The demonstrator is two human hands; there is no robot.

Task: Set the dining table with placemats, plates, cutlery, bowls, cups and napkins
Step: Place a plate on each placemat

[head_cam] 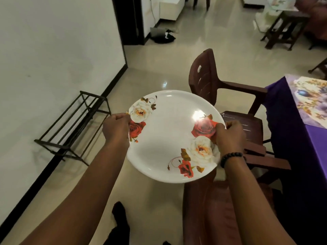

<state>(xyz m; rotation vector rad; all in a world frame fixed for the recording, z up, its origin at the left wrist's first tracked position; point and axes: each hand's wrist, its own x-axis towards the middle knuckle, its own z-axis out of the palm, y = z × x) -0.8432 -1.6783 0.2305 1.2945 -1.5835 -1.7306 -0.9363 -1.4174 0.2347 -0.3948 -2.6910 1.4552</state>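
Glossy cream floor tile, white wall with dark skirting on the left — the plate is the landmark. Nearest, both forearms reach out to it; a beaded bracelet (230, 157) sits on the right wrist. The floral plate (169, 137), white with red and cream roses, is held level in mid-air over the floor, not on any surface. Left hand (116, 129) pinches its left rim, right hand (229, 135) pinches its right rim, thumbs on top, fingers curled under. Just right of the plate, two maroon plastic armchairs (230, 96). Beyond them, further right, the dining table under a purple cloth (286, 110) with a floral placemat (311, 99) already down. Left of the plate, a black metal rack (74, 124) by the wall. Judgement: the placemat lies up and to the right, right hand nearer, so the carry likely goes rightward past the chairs.
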